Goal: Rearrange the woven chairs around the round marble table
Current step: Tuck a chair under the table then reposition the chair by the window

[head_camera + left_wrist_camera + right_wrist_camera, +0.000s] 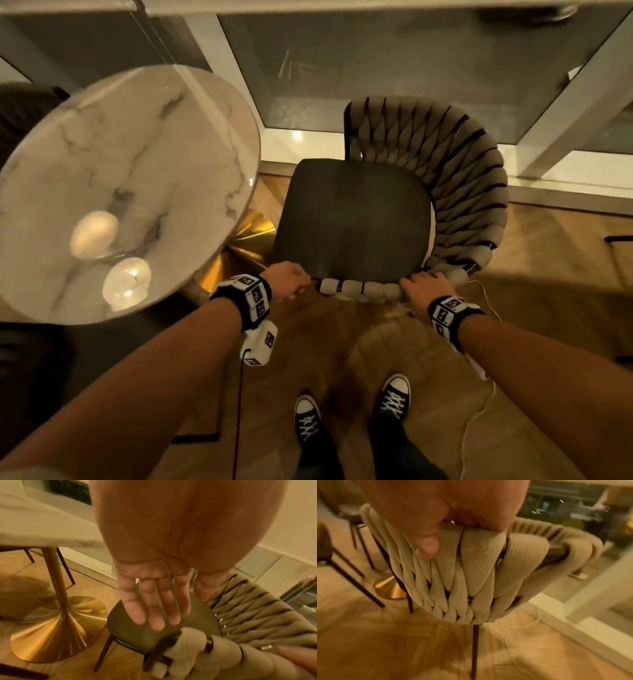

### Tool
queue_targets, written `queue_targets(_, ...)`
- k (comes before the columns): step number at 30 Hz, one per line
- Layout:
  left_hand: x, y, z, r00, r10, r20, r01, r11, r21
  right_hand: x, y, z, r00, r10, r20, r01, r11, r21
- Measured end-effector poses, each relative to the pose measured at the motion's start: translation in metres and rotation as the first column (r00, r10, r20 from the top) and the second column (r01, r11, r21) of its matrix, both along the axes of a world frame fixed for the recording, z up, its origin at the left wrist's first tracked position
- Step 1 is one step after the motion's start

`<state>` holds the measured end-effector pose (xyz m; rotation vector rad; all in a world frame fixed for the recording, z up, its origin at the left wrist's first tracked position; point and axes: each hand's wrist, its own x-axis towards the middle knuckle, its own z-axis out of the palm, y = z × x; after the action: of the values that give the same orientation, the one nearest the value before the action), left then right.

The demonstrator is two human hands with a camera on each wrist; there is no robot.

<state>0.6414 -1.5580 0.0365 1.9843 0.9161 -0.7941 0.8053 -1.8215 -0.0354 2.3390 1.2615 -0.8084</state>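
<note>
A woven chair (462,171) with a beige braided back and a dark seat (352,219) stands right of the round marble table (120,171). Its open front faces the table. My right hand (424,291) grips the top rim of the woven back (471,581). The thumb (426,542) presses the outer braid, and the fingers are hidden over the rim. My left hand (287,282) is at the near end of the rim. In the left wrist view its fingers (154,608) are straight above the seat (123,623) and hold nothing.
The table's gold pedestal base (51,628) sits close to the chair's legs. A glass wall with white frames (376,68) runs behind the chair. Another dark chair (20,113) stands beyond the table. A white cable (479,411) trails on the wooden floor by my shoes (394,394).
</note>
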Motion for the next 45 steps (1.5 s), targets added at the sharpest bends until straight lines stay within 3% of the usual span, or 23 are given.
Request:
queue_targets(6, 0.004, -0.03, -0.04, 0.98, -0.172, 0.099, 0.151, 0.97, 0.192, -0.016, 0.013, -0.006, 0.995, -0.09, -0.047, 0.095, 0.99, 0.101)
queue_targets(9, 0.008, -0.031, -0.055, 0.96, -0.275, 0.045, 0.257, 0.936, 0.242, -0.025, 0.025, -0.007, 0.99, -0.117, -0.084, 0.127, 0.983, 0.13)
queue_targets(13, 0.008, -0.029, -0.065, 0.955, -0.295, -0.023, 0.29, 0.919, 0.268, -0.017, 0.023, -0.001, 0.969, -0.165, -0.184, 0.197, 0.965, 0.173)
queue_targets(15, 0.008, -0.03, -0.07, 0.95, -0.311, -0.032, 0.306, 0.906, 0.291, 0.002, 0.015, 0.005, 0.955, -0.281, -0.094, 0.296, 0.909, 0.295)
queue_targets(16, 0.009, -0.03, -0.073, 0.949, -0.314, -0.032, 0.308, 0.901, 0.304, 0.014, 0.007, 0.007, 0.904, -0.428, -0.013, 0.401, 0.834, 0.378)
queue_targets(17, 0.009, -0.03, -0.076, 0.951, -0.309, -0.031, 0.303, 0.9, 0.314, 0.025, -0.001, 0.012, 0.785, -0.618, 0.037, 0.541, 0.713, 0.446)
queue_targets(18, 0.008, -0.03, -0.079, 0.953, -0.301, -0.031, 0.295, 0.901, 0.318, 0.035, -0.011, 0.008, 0.596, -0.803, 0.013, 0.705, 0.53, 0.471)
queue_targets(19, 0.008, -0.03, -0.082, 0.957, -0.29, -0.033, 0.285, 0.904, 0.319, 0.041, -0.018, 0.01, 0.358, -0.929, -0.094, 0.848, 0.281, 0.449)
queue_targets(20, 0.007, -0.029, -0.086, 0.96, -0.278, -0.034, 0.273, 0.907, 0.321, 0.044, -0.022, 0.007, 0.11, -0.96, -0.257, 0.932, 0.009, 0.362)
queue_targets(21, 0.006, -0.029, -0.089, 0.964, -0.263, -0.033, 0.26, 0.911, 0.321, 0.045, -0.023, 0.001, -0.081, -0.903, -0.421, 0.949, -0.199, 0.245)
queue_targets(22, 0.005, -0.03, -0.092, 0.968, -0.249, -0.024, 0.244, 0.915, 0.321, 0.046, -0.023, -0.007, -0.195, -0.808, -0.556, 0.936, -0.323, 0.14)
queue_targets(23, 0.003, -0.03, -0.094, 0.971, -0.239, -0.015, 0.231, 0.918, 0.322, 0.045, -0.021, -0.011, -0.236, -0.729, -0.642, 0.928, -0.366, 0.074)
queue_targets(25, 0.003, -0.03, -0.096, 0.971, -0.24, 0.003, 0.225, 0.916, 0.333, 0.048, -0.016, -0.02, -0.225, -0.689, -0.689, 0.926, -0.371, 0.069)
queue_targets(28, 0.007, -0.034, -0.1, 0.976, -0.213, 0.033, 0.19, 0.922, 0.339, 0.054, -0.009, -0.015, -0.253, -0.651, -0.716, 0.887, -0.451, 0.097)
queue_targets(31, 0.015, -0.04, -0.103, 0.986, -0.156, 0.059, 0.129, 0.935, 0.33, 0.065, -0.005, -0.003, -0.165, -0.701, -0.694, 0.912, -0.376, 0.163)
queue_targets(37, 0.025, -0.051, -0.106, 0.989, -0.021, 0.148, -0.028, 0.949, 0.315, 0.095, 0.002, 0.001, -0.114, -0.739, -0.664, 0.953, -0.27, 0.137)
queue_targets(43, 0.024, -0.051, -0.104, 0.986, 0.016, 0.164, -0.062, 0.957, 0.282, 0.114, -0.009, -0.065, -0.153, -0.682, -0.715, 0.952, -0.296, 0.079)
queue_targets(45, 0.022, -0.051, -0.102, 0.989, -0.003, 0.146, -0.041, 0.954, 0.297, 0.109, -0.01, -0.065, -0.141, -0.666, -0.732, 0.948, -0.304, 0.094)
